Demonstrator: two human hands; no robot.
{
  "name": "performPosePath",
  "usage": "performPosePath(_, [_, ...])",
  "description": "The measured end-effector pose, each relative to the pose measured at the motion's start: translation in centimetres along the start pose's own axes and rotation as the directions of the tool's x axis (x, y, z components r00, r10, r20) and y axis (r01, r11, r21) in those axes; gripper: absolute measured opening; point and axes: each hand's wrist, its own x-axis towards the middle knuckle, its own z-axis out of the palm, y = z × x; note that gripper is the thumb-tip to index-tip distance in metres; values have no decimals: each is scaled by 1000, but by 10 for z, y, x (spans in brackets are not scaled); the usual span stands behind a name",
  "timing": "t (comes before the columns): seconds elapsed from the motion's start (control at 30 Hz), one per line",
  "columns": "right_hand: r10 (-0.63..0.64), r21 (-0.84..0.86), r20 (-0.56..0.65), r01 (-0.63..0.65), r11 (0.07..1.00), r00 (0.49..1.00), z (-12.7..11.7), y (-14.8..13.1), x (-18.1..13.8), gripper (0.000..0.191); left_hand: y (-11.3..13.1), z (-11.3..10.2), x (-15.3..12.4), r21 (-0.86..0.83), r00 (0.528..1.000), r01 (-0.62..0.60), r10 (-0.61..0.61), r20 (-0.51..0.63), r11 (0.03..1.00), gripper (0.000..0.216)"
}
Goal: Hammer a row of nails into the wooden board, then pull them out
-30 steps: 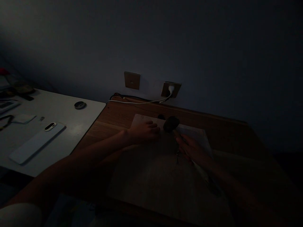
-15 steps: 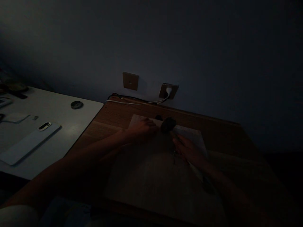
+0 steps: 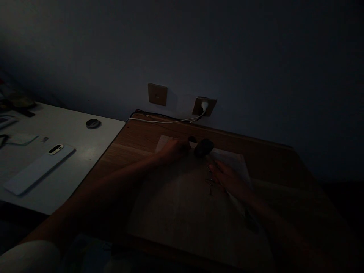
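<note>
Dim light hides fine detail. My right hand point(image 3: 224, 176) is closed around the handle of a mallet with a dark, rounded head point(image 3: 204, 148), held low over the far part of a wooden board point(image 3: 170, 212). Several small nails point(image 3: 210, 182) lie on the board just left of that hand. My left hand point(image 3: 176, 148) rests at the board's far left, its fingers curled in beside the mallet head. Whatever those fingers pinch, if anything, is too dark to see.
Under the board is a wooden table point(image 3: 122, 146). To the left, a white table point(image 3: 76, 149) carries a white phone point(image 3: 38, 170) and a small round dark object point(image 3: 93, 123). A white cable point(image 3: 165, 122) runs along the wall to a socket point(image 3: 204, 106).
My left hand's fingers have curled in more tightly. The mallet stays in my right hand close to the same spot, and more of the nails show. The view has shifted slightly.
</note>
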Motion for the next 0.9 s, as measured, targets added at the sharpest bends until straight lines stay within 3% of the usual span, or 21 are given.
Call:
performPosePath(0.23, [28, 27, 6, -28, 999, 1000, 0, -4, -1, 34, 1, 2, 0, 101, 992, -124, 124, 6, 987, 13])
performPosePath(0.4, [36, 13, -16, -36, 999, 999, -1, -9, -3, 37, -1, 5, -1, 99, 995, -92, 94, -17, 991, 11])
performPosePath(0.6, [-42, 56, -42, 45, 997, 998, -6, -23, -4, 41, -1, 6, -2, -11, 1000, -22, 22, -7, 1000, 36])
performPosePath(0.77, [-81, -8, -14, 81, 997, 997, -4, -32, -10, 38, -4, 7, 0, 59, 999, -16, 18, -35, 998, 48])
performPosePath(0.9, [-39, -86, 30, 41, 995, 999, 4, -29, -13, 35, -6, 6, 2, 79, 1000, 6, -4, -23, 997, 62])
